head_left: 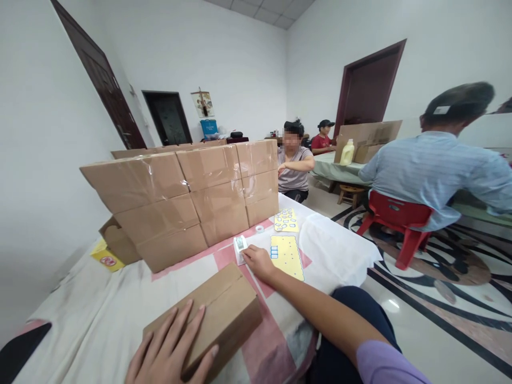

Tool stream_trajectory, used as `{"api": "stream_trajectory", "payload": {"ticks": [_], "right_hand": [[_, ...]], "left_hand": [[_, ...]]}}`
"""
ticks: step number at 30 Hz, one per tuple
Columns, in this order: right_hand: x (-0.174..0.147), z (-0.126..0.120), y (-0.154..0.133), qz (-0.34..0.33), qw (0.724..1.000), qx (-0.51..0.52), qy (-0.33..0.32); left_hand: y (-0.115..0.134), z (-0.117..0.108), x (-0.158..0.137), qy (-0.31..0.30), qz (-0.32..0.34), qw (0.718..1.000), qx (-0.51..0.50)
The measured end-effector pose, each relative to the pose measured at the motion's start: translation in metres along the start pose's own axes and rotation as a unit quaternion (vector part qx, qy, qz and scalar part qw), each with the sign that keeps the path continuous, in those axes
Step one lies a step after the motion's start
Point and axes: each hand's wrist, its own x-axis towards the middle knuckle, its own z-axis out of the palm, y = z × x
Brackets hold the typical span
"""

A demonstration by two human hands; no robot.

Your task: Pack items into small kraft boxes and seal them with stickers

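Observation:
A closed brown cardboard box (216, 298) lies at a slant on the table in front of me. My left hand (170, 341) rests on its near left part, fingers spread over the top and thumb at the near side. Beyond the box stands a small white tape dispenser (239, 246) with a roll in it. My right hand (258, 262) is at its right side, fingers pinched together against it; whether a tape end is between them I cannot make out. Yellow sticker sheets (288, 258) and a small tape roll (260, 229) lie close by.
A wall of stacked, taped cardboard boxes (192, 192) stands behind the dispenser. On the left are an open carton and a yellow box (107, 256). A white and pink cloth (100, 309) covers the table. Other people sit beyond, one on a red chair (400, 213).

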Motion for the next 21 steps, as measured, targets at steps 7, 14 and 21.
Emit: {"api": "stream_trajectory", "payload": {"ticks": [7,14,21], "right_hand": [[-0.009,0.002,0.008,-0.043,0.996,0.081,0.013],[-0.008,-0.002,0.006,-0.057,0.987,0.148,0.04],[-0.009,-0.002,0.005,-0.056,0.98,0.184,0.055]], "left_hand": [[0.009,-0.012,0.008,0.016,0.001,1.0,0.001],[0.017,-0.024,0.015,0.041,-0.004,0.999,-0.005],[0.018,-0.024,0.015,0.043,-0.003,0.999,0.003]]}}
